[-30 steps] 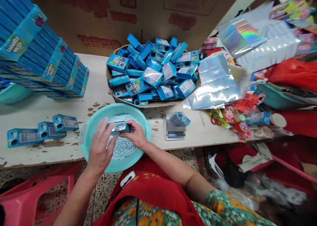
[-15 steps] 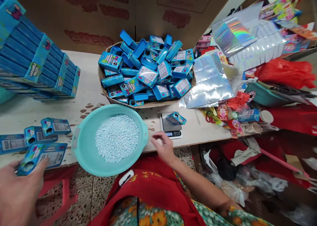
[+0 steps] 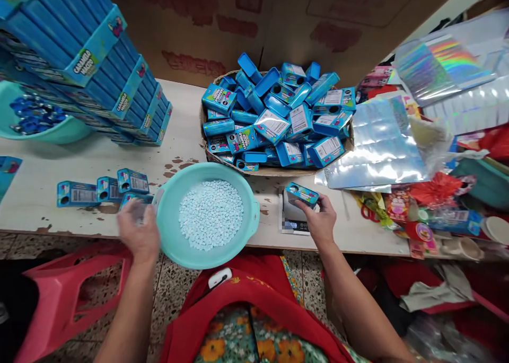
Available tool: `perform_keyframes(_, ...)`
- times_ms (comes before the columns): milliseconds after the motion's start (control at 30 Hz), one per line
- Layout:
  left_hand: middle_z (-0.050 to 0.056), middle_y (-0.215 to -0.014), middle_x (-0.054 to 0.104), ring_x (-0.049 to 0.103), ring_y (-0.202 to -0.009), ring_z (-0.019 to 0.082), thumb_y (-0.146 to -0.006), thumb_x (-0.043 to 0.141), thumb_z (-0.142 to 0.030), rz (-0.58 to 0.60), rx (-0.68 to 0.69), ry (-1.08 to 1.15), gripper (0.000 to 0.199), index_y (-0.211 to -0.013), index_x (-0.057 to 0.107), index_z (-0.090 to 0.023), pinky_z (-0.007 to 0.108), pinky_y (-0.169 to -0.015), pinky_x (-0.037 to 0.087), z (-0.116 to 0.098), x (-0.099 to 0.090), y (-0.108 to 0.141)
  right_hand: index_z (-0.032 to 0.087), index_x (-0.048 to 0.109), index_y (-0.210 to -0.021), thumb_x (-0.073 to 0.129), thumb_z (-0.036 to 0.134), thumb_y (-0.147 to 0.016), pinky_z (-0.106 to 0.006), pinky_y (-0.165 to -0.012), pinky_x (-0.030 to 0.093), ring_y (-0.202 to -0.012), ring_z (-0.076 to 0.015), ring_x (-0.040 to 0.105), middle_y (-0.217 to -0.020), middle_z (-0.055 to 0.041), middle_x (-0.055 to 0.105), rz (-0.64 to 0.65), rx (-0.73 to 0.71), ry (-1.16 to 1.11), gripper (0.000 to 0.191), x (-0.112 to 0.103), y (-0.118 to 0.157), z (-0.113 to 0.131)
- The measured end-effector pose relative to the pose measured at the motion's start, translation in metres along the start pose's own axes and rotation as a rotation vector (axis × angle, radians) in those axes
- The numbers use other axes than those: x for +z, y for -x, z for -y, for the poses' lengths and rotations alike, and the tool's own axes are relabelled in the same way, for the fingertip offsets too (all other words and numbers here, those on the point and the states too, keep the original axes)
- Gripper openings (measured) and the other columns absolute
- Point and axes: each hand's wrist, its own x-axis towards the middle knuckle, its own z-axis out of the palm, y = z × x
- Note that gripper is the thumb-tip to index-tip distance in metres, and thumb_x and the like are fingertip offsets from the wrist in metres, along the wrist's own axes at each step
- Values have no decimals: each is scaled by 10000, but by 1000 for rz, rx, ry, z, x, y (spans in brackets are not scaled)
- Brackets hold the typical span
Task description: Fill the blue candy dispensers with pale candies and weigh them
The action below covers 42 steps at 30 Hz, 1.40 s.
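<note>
My right hand grips a small blue candy box between thumb and fingers, over the small digital scale. I cannot tell whether the box still rests on the scale. Smeared by motion, my left hand is just left of the bowl, in front of a blue candy box; whether it grips that box does not show clearly. Several similar boxes lie beside and behind it. Between my hands stands a turquoise bowl with small pale candies heaped in it.
A cardboard tray piled with blue boxes stands behind the bowl. Stacked display cartons rise at the left, beside another bowl of blue items. Shiny sheets and clutter cover the right. A pink stool stands below.
My right hand has moved from the bowl's right edge to the box on the scale and taken hold of it. My left hand has brought its box up beside the others. The view has shifted left.
</note>
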Motion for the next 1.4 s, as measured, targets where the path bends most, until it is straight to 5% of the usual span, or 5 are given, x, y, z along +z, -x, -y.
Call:
perform_keyframes(200,138,-1132,643,594,-1072,241,-826,499,-612,623,-626,812,540,-1093,625,-160,372,-923,442,-107,63,60,249,635,-1020,740,415,-723,-359,-811,462,-894,-211,590,-958,-35,646,443,-411,-8,355,42,22,94)
perform_keyframes(800,35,-733,605,584,-651,121,-809,558,-256,210,-1113,1140,142,-781,611,-128,239,-607,438,-59,79,41,238,670,-1019,760,418,-700,-357,-773,405,-870,-242,576,-894,-52,651,720,-536,154,377,128,55,114)
perform_keyframes(933,30,-722,593,572,-625,127,-802,563,-346,361,-1026,980,192,-786,614,-161,245,-581,450,-55,68,43,245,657,-986,773,386,-677,-360,-819,441,-891,-222,601,-931,-28,664,718,-328,-89,359,108,55,120)
perform_keyframes(1233,112,-1234,572,448,-1241,303,-718,628,-458,734,71,-78,462,-1102,635,-202,483,-1068,326,-30,52,44,203,593,-1005,783,367,-614,-386,-808,515,-861,-209,638,-967,-49,679,215,148,-312,465,-4,22,39)
perform_keyframes(1400,117,-1187,593,590,-1049,280,-777,503,-555,800,85,-199,512,-1112,622,-187,411,-843,508,-43,68,39,175,590,-957,787,412,-574,-375,-782,514,-797,-194,624,-870,-33,677,69,209,-245,492,-23,-3,-21)
